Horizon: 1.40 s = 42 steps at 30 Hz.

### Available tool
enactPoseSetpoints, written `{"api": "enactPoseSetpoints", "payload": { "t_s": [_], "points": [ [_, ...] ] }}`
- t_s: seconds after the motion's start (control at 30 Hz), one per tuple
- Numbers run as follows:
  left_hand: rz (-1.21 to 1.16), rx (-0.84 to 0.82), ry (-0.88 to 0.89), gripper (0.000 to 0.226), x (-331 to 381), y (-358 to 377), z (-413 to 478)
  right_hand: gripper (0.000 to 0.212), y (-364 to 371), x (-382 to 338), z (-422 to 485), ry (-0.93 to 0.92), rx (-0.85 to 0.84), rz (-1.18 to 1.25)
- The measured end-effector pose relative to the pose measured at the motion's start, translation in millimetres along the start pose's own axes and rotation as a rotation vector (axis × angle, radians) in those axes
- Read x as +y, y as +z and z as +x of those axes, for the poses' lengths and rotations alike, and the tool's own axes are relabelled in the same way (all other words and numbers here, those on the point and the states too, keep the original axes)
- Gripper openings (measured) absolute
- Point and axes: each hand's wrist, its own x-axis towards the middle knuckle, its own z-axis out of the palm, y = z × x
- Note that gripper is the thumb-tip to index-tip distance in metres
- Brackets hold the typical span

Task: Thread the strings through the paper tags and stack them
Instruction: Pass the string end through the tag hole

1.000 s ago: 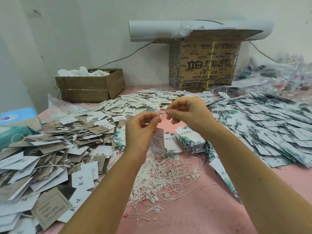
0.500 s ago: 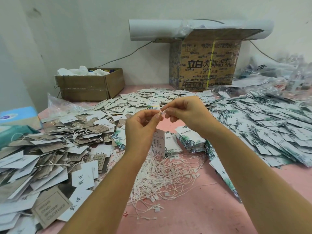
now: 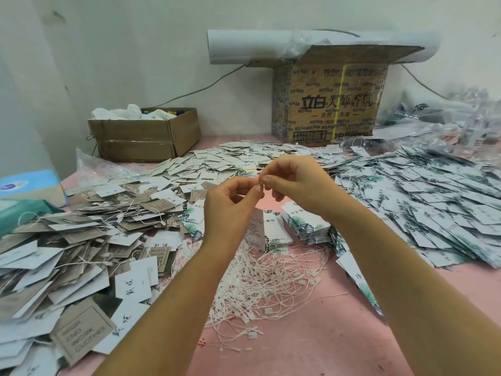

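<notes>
My left hand (image 3: 230, 207) and my right hand (image 3: 295, 183) meet fingertip to fingertip above the middle of the pink table (image 3: 311, 343). Between the fingertips they pinch the ends of a thin white string. A white paper tag (image 3: 257, 229) with printed text hangs below my left hand. Under my forearms lies a tangle of loose white strings (image 3: 260, 283) with small plastic clasps. A neat stack of leaf-printed tags (image 3: 306, 223) sits just below my right wrist.
Grey and white strung tags (image 3: 76, 253) are heaped on the left; leaf-printed tags (image 3: 423, 202) spread over the right. More tags (image 3: 230, 161) lie behind my hands. A low cardboard box (image 3: 143, 137), a tall printed carton (image 3: 328, 101) and a blue tissue box (image 3: 29, 185) stand around.
My two hands have drawn closer together, so the fingertips now touch on the string ends. The tag still hangs below my left hand.
</notes>
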Motion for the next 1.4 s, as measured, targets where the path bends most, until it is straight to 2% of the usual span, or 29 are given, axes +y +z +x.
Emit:
{"api": "enactPoseSetpoints", "payload": {
  "t_s": [0.23, 0.37, 0.5, 0.7, 0.87, 1.07, 1.2, 1.3, 1.4],
  "points": [
    [0.071, -0.015, 0.088, 0.024, -0.2, 1.0, 0.6, 0.013, -1.3, 0.8, 0.3, -0.033, 0.062, 0.087],
    [0.081, -0.008, 0.124, 0.022, -0.4, -1.0, -1.1, 0.015, -2.7, 1.9, -1.1, 0.042, -0.015, 0.248],
    [0.073, 0.007, 0.127, 0.016, -1.9, -1.9, -2.5, 0.017, -3.3, 2.9, -1.8, 0.085, -0.081, 0.297],
    [0.140, 0.046, 0.152, 0.031, -9.2, -5.9, -3.7, 0.012, -9.1, 1.3, -4.5, 0.114, -0.225, 0.278],
    [0.208, 0.160, 0.186, 0.041, -15.2, -3.6, -6.1, 0.024, -1.0, -3.7, -4.5, 0.143, -0.308, 0.186],
    [0.212, 0.165, 0.232, 0.033, -18.3, -3.1, -8.8, 0.029, 11.5, -11.4, -2.1, 0.058, -0.127, 0.205],
    [0.423, 0.191, 0.251, 0.043, -24.8, -0.3, -9.0, 0.032, 11.1, -14.6, -2.3, -0.027, 0.019, 0.306],
    [0.488, 0.187, 0.284, 0.049, -29.3, 1.3, -10.7, 0.030, 10.1, -14.9, -2.5, -0.040, 0.087, 0.366],
    [0.507, 0.142, 0.326, 0.065, -32.2, 4.7, -14.3, 0.027, 10.0, -15.2, -2.3, -0.039, 0.124, 0.428]
  ]
}}
